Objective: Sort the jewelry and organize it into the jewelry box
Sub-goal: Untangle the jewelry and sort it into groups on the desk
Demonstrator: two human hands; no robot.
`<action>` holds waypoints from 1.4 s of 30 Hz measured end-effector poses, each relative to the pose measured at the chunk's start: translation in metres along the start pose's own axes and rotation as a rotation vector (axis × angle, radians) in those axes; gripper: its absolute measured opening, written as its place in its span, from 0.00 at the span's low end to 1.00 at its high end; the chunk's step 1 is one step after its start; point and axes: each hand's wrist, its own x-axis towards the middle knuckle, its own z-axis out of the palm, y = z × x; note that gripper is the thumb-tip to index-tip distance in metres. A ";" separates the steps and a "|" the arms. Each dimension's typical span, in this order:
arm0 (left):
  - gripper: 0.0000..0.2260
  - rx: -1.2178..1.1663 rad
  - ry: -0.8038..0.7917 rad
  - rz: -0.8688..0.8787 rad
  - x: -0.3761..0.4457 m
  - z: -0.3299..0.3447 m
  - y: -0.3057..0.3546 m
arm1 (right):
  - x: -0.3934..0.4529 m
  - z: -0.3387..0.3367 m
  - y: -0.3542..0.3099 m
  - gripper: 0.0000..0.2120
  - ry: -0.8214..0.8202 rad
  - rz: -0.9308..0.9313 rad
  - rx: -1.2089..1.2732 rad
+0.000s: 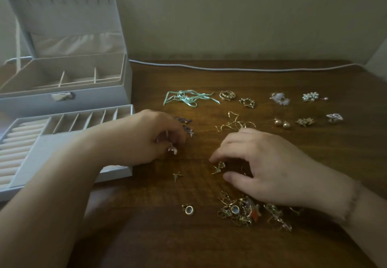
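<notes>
Left hand [146, 135] pinches small pale earring [172, 149] right of jewelry box [62, 102]; right hand [266, 167] loosely curled, empty (gold earring [218, 167] at fingertips).

Left hand [146, 135] curled, fingers pinched; right hand [261, 167] palm-down, fingers bent.

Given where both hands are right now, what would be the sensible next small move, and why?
Probably the right hand pinches up the small gold piece lying at its fingertips and sets it apart, since sorted pairs already line the far table while the tangled pile remains unsorted.
</notes>
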 end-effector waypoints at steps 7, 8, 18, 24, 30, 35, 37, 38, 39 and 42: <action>0.08 0.020 0.177 0.124 -0.004 -0.004 0.008 | 0.004 0.003 -0.003 0.08 0.001 -0.003 0.078; 0.07 0.027 0.185 0.147 -0.004 -0.003 0.009 | 0.004 0.004 -0.002 0.08 0.002 -0.005 0.084; 0.09 -0.081 0.005 0.220 -0.008 -0.004 0.020 | -0.008 -0.004 0.003 0.09 0.017 0.066 0.207; 0.05 -0.081 0.020 0.250 -0.007 0.000 0.025 | -0.013 -0.020 0.008 0.04 0.163 0.236 0.988; 0.11 -0.036 -0.036 0.246 -0.009 -0.001 0.018 | -0.011 -0.017 0.020 0.05 0.165 0.264 1.430; 0.14 0.026 -0.082 0.207 -0.009 0.000 0.013 | -0.011 -0.016 0.023 0.05 0.170 0.259 1.441; 0.14 0.059 -0.074 0.203 -0.008 0.002 0.012 | -0.012 -0.019 0.023 0.05 0.184 0.276 1.369; 0.13 0.084 -0.068 0.199 -0.008 0.002 0.012 | -0.013 -0.020 0.024 0.05 0.196 0.286 1.324; 0.12 0.109 -0.061 0.200 -0.007 0.002 0.011 | -0.013 -0.021 0.025 0.05 0.212 0.296 1.268; 0.08 0.144 -0.055 0.242 -0.006 0.004 0.013 | -0.015 -0.020 0.030 0.05 0.277 0.309 0.921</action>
